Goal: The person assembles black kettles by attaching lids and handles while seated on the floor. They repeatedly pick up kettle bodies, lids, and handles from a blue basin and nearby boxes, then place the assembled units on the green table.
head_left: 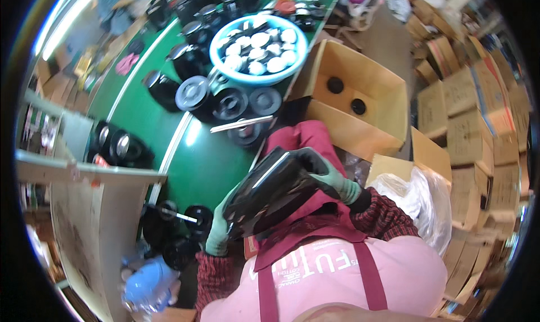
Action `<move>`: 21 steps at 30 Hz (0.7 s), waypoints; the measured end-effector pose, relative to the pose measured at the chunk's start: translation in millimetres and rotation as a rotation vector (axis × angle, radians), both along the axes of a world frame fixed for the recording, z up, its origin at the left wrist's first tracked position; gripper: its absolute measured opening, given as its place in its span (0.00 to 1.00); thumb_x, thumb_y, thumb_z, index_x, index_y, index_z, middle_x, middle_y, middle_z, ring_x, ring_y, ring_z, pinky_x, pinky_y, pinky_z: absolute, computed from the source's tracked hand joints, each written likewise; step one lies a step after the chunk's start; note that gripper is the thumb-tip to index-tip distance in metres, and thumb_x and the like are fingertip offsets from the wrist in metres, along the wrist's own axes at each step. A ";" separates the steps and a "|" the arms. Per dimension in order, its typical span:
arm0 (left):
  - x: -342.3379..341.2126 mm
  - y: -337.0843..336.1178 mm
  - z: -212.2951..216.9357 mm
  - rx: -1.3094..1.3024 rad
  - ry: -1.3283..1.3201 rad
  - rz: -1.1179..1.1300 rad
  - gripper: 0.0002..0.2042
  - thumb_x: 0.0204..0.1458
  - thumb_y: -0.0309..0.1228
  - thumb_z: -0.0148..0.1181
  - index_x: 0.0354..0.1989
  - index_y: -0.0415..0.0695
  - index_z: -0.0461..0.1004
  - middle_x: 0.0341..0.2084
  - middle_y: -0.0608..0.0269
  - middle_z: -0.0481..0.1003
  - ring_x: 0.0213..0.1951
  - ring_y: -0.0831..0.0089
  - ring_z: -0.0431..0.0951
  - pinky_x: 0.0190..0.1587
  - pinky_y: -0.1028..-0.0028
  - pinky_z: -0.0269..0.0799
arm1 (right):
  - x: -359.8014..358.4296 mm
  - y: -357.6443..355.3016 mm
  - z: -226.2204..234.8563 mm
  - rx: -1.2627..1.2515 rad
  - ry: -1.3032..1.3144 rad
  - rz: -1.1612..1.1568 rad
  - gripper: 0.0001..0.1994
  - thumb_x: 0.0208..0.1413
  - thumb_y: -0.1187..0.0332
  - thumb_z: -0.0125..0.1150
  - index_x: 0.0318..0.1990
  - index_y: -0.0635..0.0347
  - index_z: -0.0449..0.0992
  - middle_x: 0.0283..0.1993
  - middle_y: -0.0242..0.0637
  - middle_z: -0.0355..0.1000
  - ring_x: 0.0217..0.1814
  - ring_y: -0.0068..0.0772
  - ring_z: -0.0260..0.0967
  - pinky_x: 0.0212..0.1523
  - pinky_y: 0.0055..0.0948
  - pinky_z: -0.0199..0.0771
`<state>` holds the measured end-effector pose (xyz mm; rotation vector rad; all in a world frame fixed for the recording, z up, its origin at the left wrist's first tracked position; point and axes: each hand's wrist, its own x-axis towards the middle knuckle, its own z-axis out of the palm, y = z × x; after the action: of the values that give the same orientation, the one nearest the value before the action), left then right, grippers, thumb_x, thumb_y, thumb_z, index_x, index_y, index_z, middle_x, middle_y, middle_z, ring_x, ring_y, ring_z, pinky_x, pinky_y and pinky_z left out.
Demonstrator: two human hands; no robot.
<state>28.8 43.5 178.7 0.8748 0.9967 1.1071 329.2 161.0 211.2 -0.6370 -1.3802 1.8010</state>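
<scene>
Surface: green table [194, 170] with black lids, blue basin [260, 74] | Room: stacked cartons (right side) | left hand [218, 232], right hand [332, 178]: fingers closed around glossy black housing [270, 195]

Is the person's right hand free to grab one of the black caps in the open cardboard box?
Probably not right now: the right hand and left hand both grip a glossy black part. The open cardboard box lies beyond with nothing blocking it.

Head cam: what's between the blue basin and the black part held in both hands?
Black round lidded pots on the green table, between blue basin and black part.
</scene>
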 end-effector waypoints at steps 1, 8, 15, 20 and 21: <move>-4.7 -0.2 -4.9 0.046 0.072 -0.032 0.34 0.57 0.37 0.65 0.69 0.32 0.62 0.63 0.49 0.71 0.63 0.64 0.72 0.67 0.64 0.65 | -1.7 1.6 -7.1 -0.031 0.035 0.041 0.24 0.65 0.71 0.62 0.67 0.62 0.64 0.63 0.34 0.67 0.67 0.26 0.64 0.70 0.31 0.61; -7.8 -15.2 -18.2 -0.014 0.149 0.004 0.34 0.53 0.37 0.69 0.66 0.35 0.67 0.61 0.51 0.72 0.62 0.66 0.71 0.65 0.65 0.66 | -22.9 17.8 -4.0 -0.024 -0.069 0.242 0.26 0.63 0.76 0.61 0.68 0.62 0.63 0.63 0.33 0.67 0.68 0.25 0.62 0.70 0.30 0.61; -12.7 -40.2 -57.4 -0.050 0.290 0.158 0.29 0.53 0.36 0.68 0.63 0.38 0.69 0.58 0.53 0.74 0.59 0.65 0.73 0.62 0.64 0.68 | -150.1 139.5 22.5 0.255 -0.685 0.150 0.20 0.63 0.50 0.58 0.49 0.58 0.79 0.46 0.46 0.75 0.43 0.39 0.77 0.43 0.36 0.77; -14.5 -9.4 -65.6 -0.011 0.372 0.089 0.26 0.54 0.36 0.67 0.60 0.39 0.71 0.55 0.53 0.75 0.56 0.65 0.75 0.59 0.64 0.70 | -272.1 244.5 -42.7 1.046 -1.187 -0.239 0.54 0.43 0.34 0.69 0.76 0.42 0.53 0.79 0.56 0.42 0.78 0.75 0.42 0.66 0.79 0.49; -18.6 -15.4 -61.9 -0.021 0.388 0.108 0.26 0.54 0.36 0.67 0.60 0.39 0.71 0.55 0.54 0.75 0.55 0.65 0.75 0.58 0.64 0.70 | -291.6 244.4 -36.1 0.996 -1.248 -0.123 0.55 0.42 0.33 0.69 0.77 0.38 0.52 0.80 0.56 0.40 0.78 0.77 0.41 0.67 0.78 0.48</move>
<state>10.2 28.1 116.8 1.0519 1.3862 1.0352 37.6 405.4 175.1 -1.2550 -2.6154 0.2619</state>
